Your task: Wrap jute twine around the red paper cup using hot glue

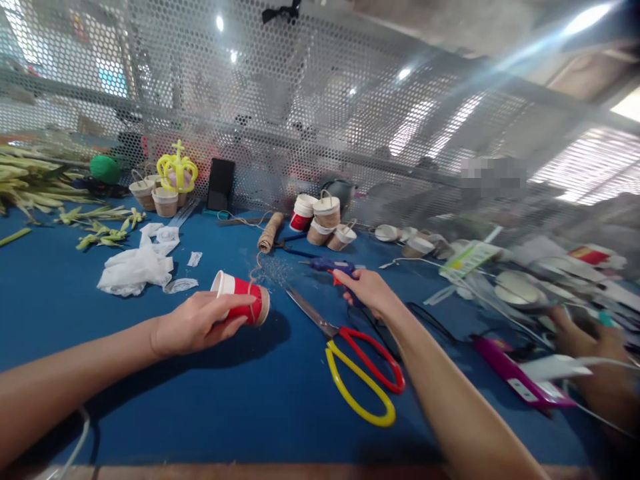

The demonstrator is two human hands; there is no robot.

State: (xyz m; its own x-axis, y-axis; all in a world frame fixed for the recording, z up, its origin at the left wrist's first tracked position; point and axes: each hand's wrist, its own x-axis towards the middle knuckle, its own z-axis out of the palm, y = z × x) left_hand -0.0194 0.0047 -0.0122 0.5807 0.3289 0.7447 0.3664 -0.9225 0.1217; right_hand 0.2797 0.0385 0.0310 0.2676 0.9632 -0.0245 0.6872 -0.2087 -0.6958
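My left hand (193, 323) grips a red paper cup (241, 297) held on its side above the blue table (165, 393); brown twine is wound round the cup's base. A strand of twine rises from the cup toward a twine spool (270, 233) farther back. My right hand (364, 290) is closed round the handle of a blue glue gun (331, 266), whose nozzle points left. Large scissors (350, 360) with red and yellow handles lie on the table between my two arms.
Twine-wrapped cups (325, 220) stand by the perforated metal screen (320, 113). Crumpled white plastic (137, 267), green leaves (45, 190), a yellow crown (177, 170) and a dark phone (221, 184) lie at left. Another person's hand (583, 337) works at right among cluttered papers and a pink tool (517, 377).
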